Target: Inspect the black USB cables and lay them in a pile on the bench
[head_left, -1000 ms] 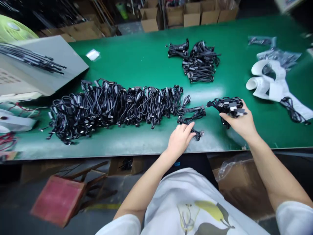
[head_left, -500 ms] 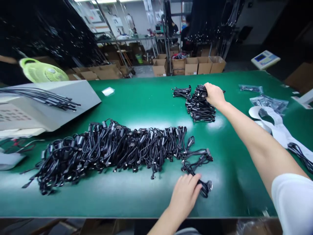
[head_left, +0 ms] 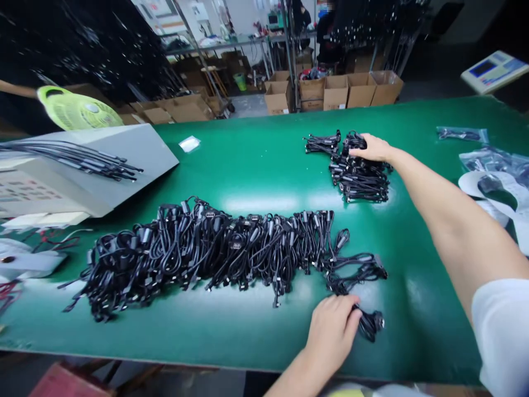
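My right hand (head_left: 374, 149) lies on the far end of a heap of black cables (head_left: 359, 179), its fingers reaching over the top and holding nothing I can see. A smaller black cable bundle (head_left: 323, 143) sits just left of that heap. My left hand (head_left: 333, 331) is near the table's front edge, its fingers curled over a coiled black cable (head_left: 369, 325). That cable trails from a long row of tangled black cables (head_left: 198, 253) lying across the green work table (head_left: 256, 171).
A grey machine (head_left: 95, 171) with thin black cables on top stands at the table's left. Bagged cables (head_left: 462, 134) and white strip material (head_left: 494, 190) lie at the right. Cardboard boxes (head_left: 334, 92) and a person (head_left: 330, 38) are beyond the table.
My right hand has carried its cable bundle from the table's middle to the far heap and no longer shows it. My view has tilted upward. My left hand stays on the coiled cable.
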### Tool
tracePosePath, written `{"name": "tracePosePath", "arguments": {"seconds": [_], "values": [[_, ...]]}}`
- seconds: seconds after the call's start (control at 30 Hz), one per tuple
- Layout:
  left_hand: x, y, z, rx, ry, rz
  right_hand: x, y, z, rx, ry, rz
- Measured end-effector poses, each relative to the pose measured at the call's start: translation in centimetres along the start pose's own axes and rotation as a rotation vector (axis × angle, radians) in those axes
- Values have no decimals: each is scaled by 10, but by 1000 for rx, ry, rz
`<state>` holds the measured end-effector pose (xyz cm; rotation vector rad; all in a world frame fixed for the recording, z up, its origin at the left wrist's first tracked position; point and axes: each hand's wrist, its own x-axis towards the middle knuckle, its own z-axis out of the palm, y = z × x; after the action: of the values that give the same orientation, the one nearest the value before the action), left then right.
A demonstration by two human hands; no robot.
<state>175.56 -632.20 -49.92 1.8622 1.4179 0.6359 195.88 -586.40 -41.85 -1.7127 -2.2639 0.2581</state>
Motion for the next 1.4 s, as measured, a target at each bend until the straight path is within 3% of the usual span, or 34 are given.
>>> {"name": "tracePosePath", "arguments": {"seconds": [0.07,0.1,0.17,0.2,0.3,0.37,0.43,0.67,0.83,1.03,1.13,1.27,1.33,1.4], "values": [[1,2,-3,-2,-24,-7,-18,-16,-5,17,75,-17],[1,2,-4,-1,-29,-12,-34,-27,-8,39,181,-51],[1,3,-5,8,-27,-23,-82,-54,-11,126,374,-146],[1,3,-5,15,-23,-25,-114,-68,-12,183,390,-204],[0,2,-3,45,3,-15,-219,-100,-2,230,63,-471],[-1,1,-1,70,32,-5,-277,-105,12,129,-166,-710],[-2,1,0,96,67,-13,-314,-101,28,22,-227,-798],[-20,2,-2,195,223,-85,-355,-104,60,-135,21,-624],[-50,-7,-16,219,296,-100,-392,-101,55,-104,137,-659],[-79,-12,-47,206,378,-126,-453,-97,44,9,354,-574],[-85,6,-53,-187,334,-141,-488,-118,48,83,350,-693],[-93,36,-48,-916,38,-176,-518,-155,45,350,201,-942],[-97,42,-46,-1092,57,-209,-526,-168,38,492,136,-888],[-101,41,-45,-1166,144,-230,-529,-175,29,648,89,-715]]}}
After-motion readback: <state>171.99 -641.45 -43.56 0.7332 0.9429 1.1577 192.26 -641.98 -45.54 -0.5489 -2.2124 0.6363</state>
